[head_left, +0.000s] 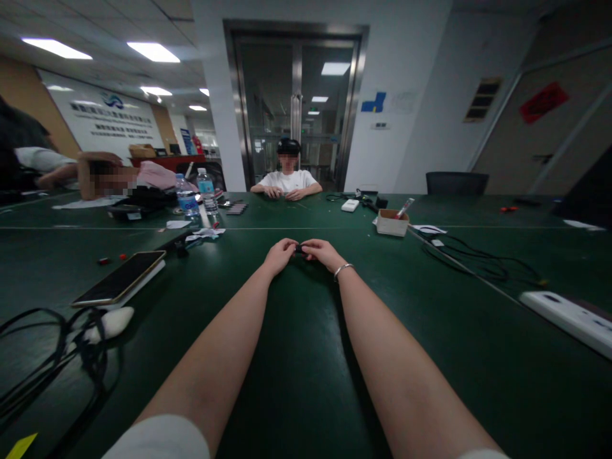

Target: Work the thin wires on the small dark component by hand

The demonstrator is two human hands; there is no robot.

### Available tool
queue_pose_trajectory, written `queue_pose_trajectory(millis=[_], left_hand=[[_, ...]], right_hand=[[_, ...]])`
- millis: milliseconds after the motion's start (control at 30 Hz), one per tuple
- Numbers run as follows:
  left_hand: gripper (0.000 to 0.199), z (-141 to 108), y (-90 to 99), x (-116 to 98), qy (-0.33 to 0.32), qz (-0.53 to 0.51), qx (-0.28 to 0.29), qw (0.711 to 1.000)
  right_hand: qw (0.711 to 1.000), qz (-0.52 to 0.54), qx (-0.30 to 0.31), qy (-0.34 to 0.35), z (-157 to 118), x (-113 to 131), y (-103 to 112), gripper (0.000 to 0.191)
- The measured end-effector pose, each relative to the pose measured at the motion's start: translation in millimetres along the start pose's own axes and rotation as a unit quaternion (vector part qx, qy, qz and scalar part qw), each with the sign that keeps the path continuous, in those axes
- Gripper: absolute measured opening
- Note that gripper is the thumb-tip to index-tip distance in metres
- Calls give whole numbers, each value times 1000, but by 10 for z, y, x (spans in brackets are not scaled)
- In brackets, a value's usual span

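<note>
The left hand (278, 257) and the right hand (327, 255) come together above the green bench (306, 357), the fingers of each drawn in to a pinch on one small dark object (299, 248), which sits between the two sets of fingertips. Those fingertips cover most of it, and it is too small to make out what it is; whether it touches the bench cannot be told. The lower fingers of both hands are partly tucked out of sight.

Left of the fingers and nearer lies a phone (120, 278), with looped black cables (60, 331) nearer still, running off the left edge. Right of the fingers and farther off stands an open box (393, 223); well right and nearer, a white power strip (568, 319) is cut off by the edge.
</note>
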State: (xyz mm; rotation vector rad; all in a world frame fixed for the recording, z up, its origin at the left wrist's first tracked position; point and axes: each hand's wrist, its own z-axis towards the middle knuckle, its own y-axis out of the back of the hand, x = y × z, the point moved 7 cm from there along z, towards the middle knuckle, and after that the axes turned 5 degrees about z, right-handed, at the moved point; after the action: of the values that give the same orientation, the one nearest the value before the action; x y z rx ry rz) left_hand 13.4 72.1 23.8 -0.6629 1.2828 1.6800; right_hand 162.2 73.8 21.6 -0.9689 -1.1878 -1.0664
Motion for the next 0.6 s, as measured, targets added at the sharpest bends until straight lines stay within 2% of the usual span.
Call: queue_pose_trajectory(millis=[267,433,600], left_hand=[[24,1,13,3,-5,-2,-7,1000],[34,22,-27,59,9,-14,13,1000],[23,5,-3,-3,-1,-25,0,1000]], right_hand=[[1000,3,-1,-2,1,-4,-1,13],[1000,6,3,3,-5,12,-6,12],[1000,19,3,-2,-1,-1,-3,10]])
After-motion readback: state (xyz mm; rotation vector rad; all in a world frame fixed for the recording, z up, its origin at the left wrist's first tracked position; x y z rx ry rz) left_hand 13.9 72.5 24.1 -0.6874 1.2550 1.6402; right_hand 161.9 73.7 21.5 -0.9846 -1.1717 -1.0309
